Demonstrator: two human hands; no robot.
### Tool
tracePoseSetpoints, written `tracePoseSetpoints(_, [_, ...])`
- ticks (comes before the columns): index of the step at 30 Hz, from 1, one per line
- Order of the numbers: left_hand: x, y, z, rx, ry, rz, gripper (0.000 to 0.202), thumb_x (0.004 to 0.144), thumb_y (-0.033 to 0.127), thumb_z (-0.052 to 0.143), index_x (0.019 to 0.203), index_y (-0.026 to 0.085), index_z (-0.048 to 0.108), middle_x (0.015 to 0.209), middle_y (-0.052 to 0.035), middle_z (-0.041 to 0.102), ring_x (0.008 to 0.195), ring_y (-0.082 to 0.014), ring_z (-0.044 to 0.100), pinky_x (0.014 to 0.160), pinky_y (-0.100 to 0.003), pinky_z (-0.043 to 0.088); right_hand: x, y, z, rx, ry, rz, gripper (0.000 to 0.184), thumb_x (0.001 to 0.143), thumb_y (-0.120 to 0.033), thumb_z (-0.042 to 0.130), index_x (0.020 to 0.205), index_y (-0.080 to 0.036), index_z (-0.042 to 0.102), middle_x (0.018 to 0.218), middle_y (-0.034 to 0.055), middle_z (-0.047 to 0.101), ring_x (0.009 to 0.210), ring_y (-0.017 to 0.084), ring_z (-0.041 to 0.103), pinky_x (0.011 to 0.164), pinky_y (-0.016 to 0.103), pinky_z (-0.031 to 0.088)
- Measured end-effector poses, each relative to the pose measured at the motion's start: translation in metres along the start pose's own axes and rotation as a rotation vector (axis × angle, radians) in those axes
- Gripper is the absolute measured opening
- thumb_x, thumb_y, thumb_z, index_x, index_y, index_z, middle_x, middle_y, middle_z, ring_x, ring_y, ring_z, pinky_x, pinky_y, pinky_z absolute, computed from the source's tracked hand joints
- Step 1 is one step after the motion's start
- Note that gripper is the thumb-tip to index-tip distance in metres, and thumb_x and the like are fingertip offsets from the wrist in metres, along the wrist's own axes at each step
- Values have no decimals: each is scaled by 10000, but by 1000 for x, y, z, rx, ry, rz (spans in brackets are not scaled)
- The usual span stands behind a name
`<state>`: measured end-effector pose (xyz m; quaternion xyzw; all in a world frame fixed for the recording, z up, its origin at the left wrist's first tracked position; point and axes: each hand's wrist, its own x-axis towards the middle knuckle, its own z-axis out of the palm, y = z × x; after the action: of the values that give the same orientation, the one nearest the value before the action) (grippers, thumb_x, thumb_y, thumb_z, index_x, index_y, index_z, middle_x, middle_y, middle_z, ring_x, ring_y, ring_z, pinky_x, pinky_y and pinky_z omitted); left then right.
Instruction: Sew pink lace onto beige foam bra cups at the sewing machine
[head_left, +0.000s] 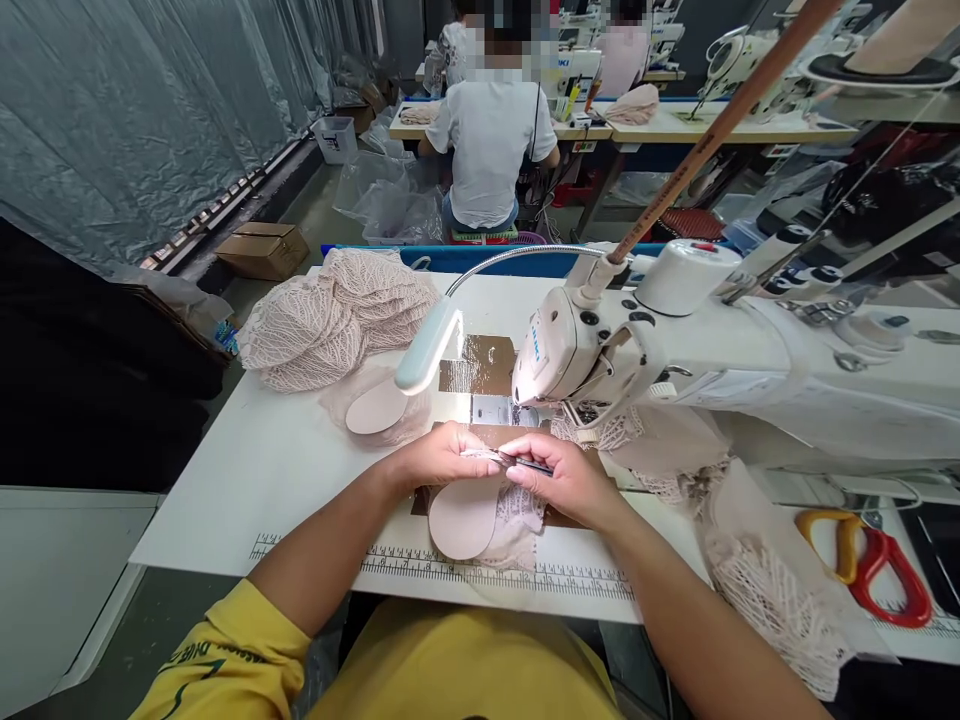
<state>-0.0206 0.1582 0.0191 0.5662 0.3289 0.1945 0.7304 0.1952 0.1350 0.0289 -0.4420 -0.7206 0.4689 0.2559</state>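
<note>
My left hand (pixel 450 455) is closed on the upper edge of a pale pink lace piece (pixel 517 525), pinched between thumb and fingers. A smooth oval pad (pixel 463 520) hangs with the lace below my hands, over the table's front. In my right hand (pixel 559 470) is a slim dark metal tool (pixel 531 465), its tip meeting the fabric at my left fingertips. Whether it is snips or tweezers I cannot make out. Just beyond both hands stands a white sewing machine (pixel 555 345), with its needle area lit.
Stacked lace pieces (pixel 337 315) lie at the back left, near another oval pad (pixel 375 408) on sheer fabric. A lamp (pixel 427 345) arches over the table (pixel 247 470). More lace (pixel 772 590) and red-and-yellow-handled scissors (pixel 889 575) are at right. A person (pixel 487 150) sits ahead.
</note>
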Motion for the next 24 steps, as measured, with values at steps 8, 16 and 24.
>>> tracePoseSetpoints(8, [1,-1,1,29,-56,15,508,724,456,716,489,141,394,557,59,218,549,-63,188,517,-254,108,2,6,11,62,0,8,191,840,-370,607,932,-224,688,881,32,689,818,188,623,723,315,491])
tracePoseSetpoints(16, [2,-2,2,47,-61,22,350,762,433,683,658,104,632,578,30,424,553,-81,343,513,-226,282,3,10,14,306,96,93,260,819,-389,620,1015,-217,613,935,35,649,854,180,614,750,315,502])
tracePoseSetpoints(24, [-13,15,-19,292,-59,-37,293,738,315,674,955,120,653,734,-1,582,637,-107,493,558,-201,363,4,9,8,1,6,122,148,812,-337,582,799,-194,621,786,13,615,738,174,565,653,293,445])
